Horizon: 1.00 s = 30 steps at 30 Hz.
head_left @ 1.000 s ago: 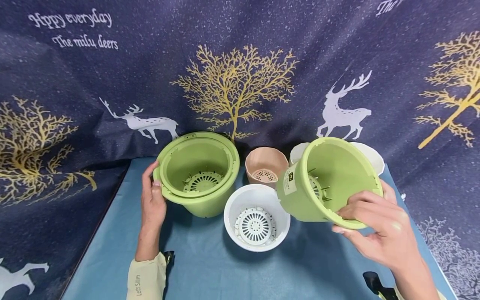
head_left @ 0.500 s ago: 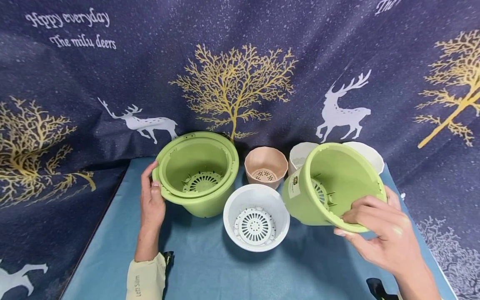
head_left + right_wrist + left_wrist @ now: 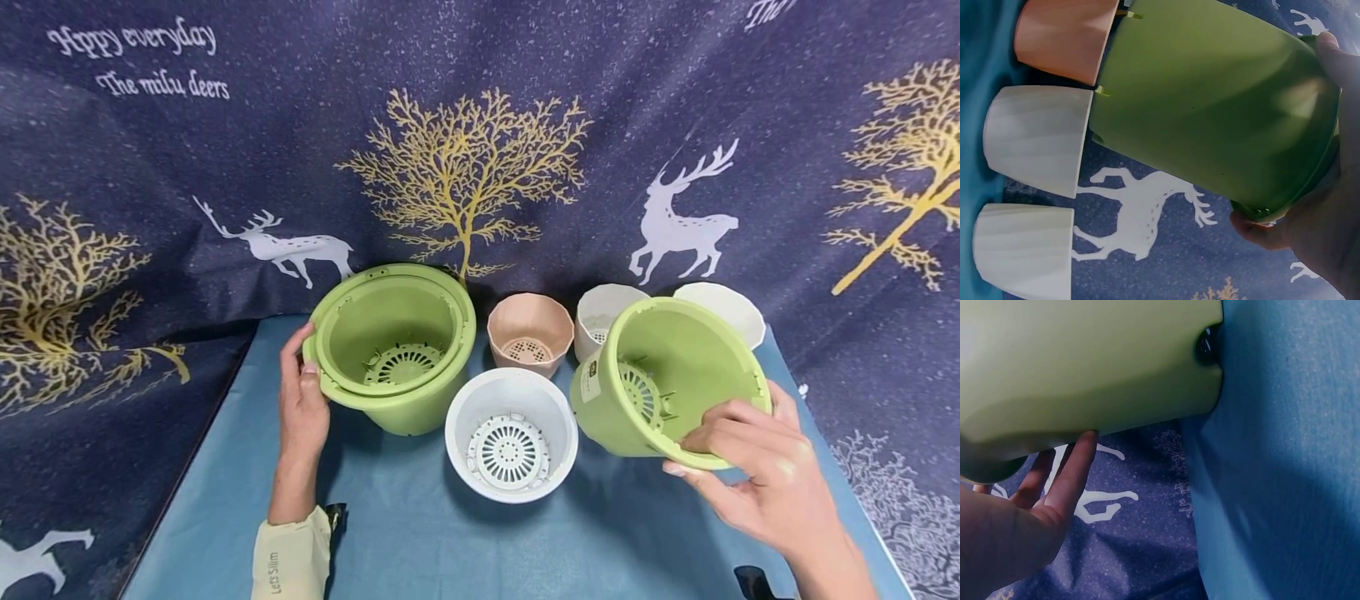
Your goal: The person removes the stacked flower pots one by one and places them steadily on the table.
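Observation:
On the left stands a green plastic flower pot (image 3: 408, 408) with a wide rim and a second green ring or pot nested inside; its base has slots. My left hand (image 3: 303, 417) holds its left rim, thumb on the rim, and fingers touch the wall in the left wrist view. My right hand (image 3: 765, 475) grips the near rim of another green pot (image 3: 600, 417), thumb outside and fingers inside. That pot is tilted, its mouth toward me and the right, with a label on its side. In the right wrist view its green wall (image 3: 1204, 100) hangs beside smaller pots.
A white slotted pot (image 3: 463, 417) stands mid-table between the green pots. Behind are a pinkish pot (image 3: 506, 325) and two white faceted pots (image 3: 607, 300), (image 3: 1022, 250). The blue cloth-covered table (image 3: 435, 550) meets a dark patterned curtain (image 3: 487, 50) at the back.
My right hand has moved the tilted green pot slightly down and to the right, uncovering more of the white pot behind it. My left hand stays at the left pot's rim.

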Available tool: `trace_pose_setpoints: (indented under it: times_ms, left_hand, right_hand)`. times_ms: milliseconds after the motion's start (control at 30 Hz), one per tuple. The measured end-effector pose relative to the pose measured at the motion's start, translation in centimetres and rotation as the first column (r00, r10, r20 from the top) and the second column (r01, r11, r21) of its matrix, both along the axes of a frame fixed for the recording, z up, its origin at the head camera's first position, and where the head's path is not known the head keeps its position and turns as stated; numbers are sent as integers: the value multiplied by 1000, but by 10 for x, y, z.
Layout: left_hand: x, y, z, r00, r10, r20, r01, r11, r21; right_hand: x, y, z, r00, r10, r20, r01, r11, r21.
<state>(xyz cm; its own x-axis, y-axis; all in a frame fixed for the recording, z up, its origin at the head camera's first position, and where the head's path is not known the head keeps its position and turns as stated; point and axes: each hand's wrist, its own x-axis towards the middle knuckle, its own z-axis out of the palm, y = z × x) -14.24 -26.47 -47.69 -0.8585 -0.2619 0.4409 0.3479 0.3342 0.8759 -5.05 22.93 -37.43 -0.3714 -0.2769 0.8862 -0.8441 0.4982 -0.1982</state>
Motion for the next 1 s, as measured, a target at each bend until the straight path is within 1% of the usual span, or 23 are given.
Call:
trace_pose_setpoints:
  times_ms: [267,500,700,1000]
  left_hand:
    - [1,0,1,1000,14,2,-14,1000,-13]
    - [1,0,1,1000,24,18,-23,999,-26]
    - [1,0,1,1000,19,13,-19,999,-28]
    - [1,0,1,1000,8,9,-8,1000,-20]
  right_hand:
    - [2,5,-13,999,-49,-2,49,998,40]
    - [5,10,-24,996,-89,21,87,992,95]
    - [4,11,-33,994,-106,16,104,988,115]
    - [4,12,-48,988,-148,47,139,977,162]
